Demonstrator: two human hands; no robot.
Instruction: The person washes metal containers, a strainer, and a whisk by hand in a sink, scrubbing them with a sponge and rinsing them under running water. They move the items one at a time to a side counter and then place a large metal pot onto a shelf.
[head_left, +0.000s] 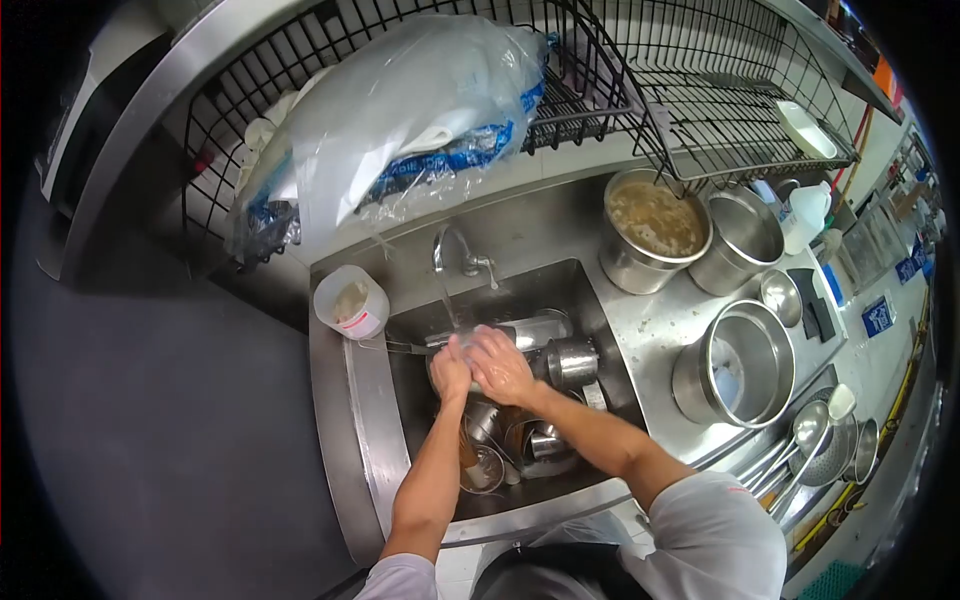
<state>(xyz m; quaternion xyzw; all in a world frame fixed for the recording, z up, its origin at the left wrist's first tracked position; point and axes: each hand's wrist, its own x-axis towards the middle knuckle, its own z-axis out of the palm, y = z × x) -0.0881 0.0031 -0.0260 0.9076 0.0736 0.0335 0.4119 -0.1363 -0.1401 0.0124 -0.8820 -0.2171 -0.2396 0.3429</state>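
Observation:
My left hand (452,371) and my right hand (499,367) are close together over the steel sink (412,413), under the running faucet (440,250). Between them is something pale or clear that I cannot make out, and the fingers of both hands are curled round it. Below and beside my hands in the sink lie a steel cup (571,363), a round strainer or clear container (483,469) and several other metal utensils. A long metal piece lies behind my hands.
A white tub (352,303) stands left of the sink. On the right counter are a pot of cloudy liquid (655,220), an empty-looking pot (738,240), a wide pot (735,365) and ladles (810,425). A wire rack (700,100) with plastic bags (400,110) hangs above.

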